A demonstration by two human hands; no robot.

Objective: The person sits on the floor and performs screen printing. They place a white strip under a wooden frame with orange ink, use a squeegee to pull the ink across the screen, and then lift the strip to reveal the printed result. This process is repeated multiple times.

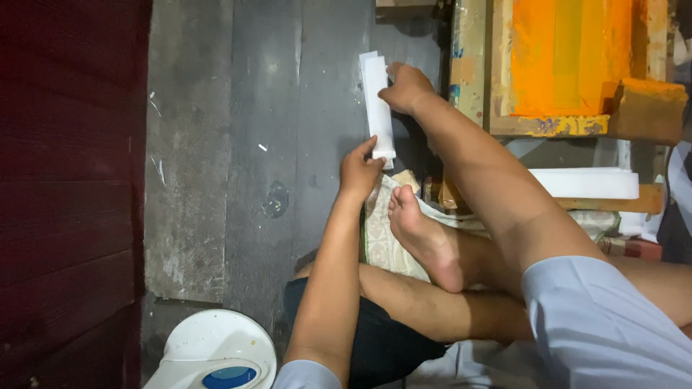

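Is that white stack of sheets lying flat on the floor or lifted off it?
Cannot tell: the white stack is gripped at both ends by the left hand and right hand.

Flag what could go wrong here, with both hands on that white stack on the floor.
1. The white stack is pinched only at its ends, by the left hand and right hand; its sheets may fan or slip apart.
2. The orange-inked frame sits close beside the right hand, so ink could smear onto the stack.
3. The dusty floor could soil the sheets.
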